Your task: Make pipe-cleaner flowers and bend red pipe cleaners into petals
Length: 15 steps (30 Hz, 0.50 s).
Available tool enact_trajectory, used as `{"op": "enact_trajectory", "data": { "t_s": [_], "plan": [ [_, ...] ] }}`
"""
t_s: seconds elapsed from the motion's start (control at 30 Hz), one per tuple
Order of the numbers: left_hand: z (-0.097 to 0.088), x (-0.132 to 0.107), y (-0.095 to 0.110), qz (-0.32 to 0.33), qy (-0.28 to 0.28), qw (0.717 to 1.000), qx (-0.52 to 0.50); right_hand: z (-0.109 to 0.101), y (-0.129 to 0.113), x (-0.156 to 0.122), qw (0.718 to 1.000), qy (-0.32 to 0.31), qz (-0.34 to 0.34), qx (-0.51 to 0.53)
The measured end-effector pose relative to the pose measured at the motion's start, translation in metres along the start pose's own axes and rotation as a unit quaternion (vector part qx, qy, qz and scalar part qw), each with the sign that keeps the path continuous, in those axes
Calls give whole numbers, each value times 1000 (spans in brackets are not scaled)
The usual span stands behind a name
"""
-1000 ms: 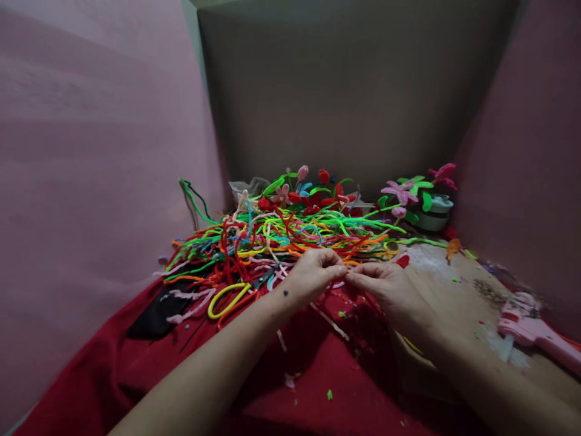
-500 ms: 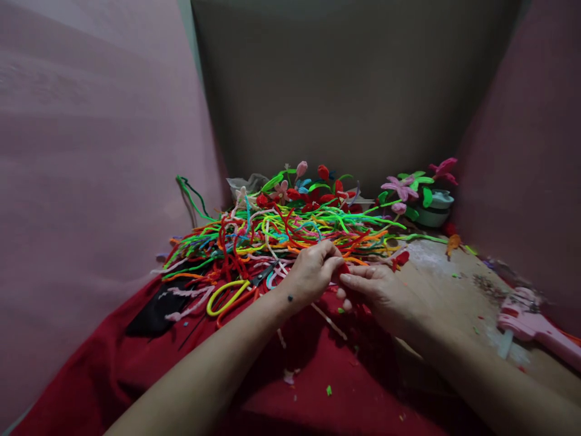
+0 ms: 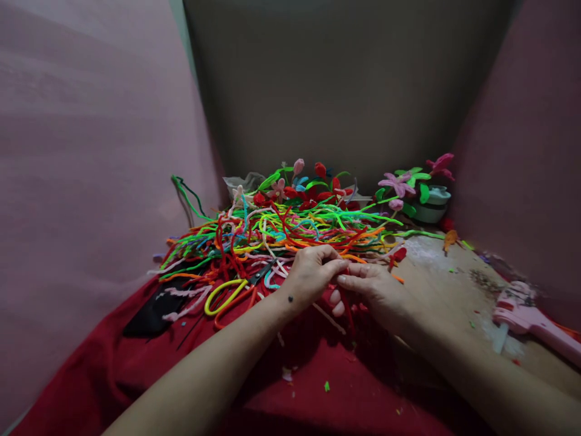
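Note:
My left hand (image 3: 313,269) and my right hand (image 3: 372,287) meet at the front edge of a heap of coloured pipe cleaners (image 3: 290,227). Both are closed, fingertips pinching a red pipe cleaner (image 3: 347,303) whose end hangs below them against the red cloth. Fingers hide most of its upper part. Left of my left hand lie scissors (image 3: 226,298) with yellow and orange handles, blades pointing into the heap. A small red pipe-cleaner piece (image 3: 398,255) sits just beyond my right hand.
Pipe-cleaner flowers (image 3: 313,188) stand behind the heap. More surround a pale green container (image 3: 431,206) at the back right. A pink glue gun (image 3: 521,309) lies on the right, a black flat object (image 3: 147,315) on the left. Scraps dot the red cloth (image 3: 313,399).
My hands have shifted slightly and their fingertips have come closer together. More of the red pipe cleaner now hangs down below the fingers. The view has moved a little.

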<state>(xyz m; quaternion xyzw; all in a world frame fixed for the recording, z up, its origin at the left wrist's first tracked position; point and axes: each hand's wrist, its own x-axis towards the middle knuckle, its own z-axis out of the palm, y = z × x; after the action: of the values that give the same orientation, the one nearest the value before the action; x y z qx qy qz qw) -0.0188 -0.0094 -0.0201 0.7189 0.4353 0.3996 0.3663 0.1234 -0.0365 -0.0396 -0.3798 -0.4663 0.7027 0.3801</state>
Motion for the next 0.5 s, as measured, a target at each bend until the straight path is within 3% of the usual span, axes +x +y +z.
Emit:
{"op": "enact_trajectory", "data": {
  "t_s": [0.17,0.23,0.3,0.4,0.5],
  "plan": [
    [1,0,1,12,16,997,-71,-4,-3,4,995,38,-32,85],
    [0,1,0,57,1,996,-72,-8,-5,8,985,80,-48,143],
    [-1,1,-4,146,-31,989,10,-14,-4,13,976,109,-67,178],
    [-2,-2,-10,280,-61,930,232,-23,1,22,977,106,-82,169],
    [-2,-6,-10,331,-75,873,351,-28,7,27,982,80,-108,134]
  ]
}}
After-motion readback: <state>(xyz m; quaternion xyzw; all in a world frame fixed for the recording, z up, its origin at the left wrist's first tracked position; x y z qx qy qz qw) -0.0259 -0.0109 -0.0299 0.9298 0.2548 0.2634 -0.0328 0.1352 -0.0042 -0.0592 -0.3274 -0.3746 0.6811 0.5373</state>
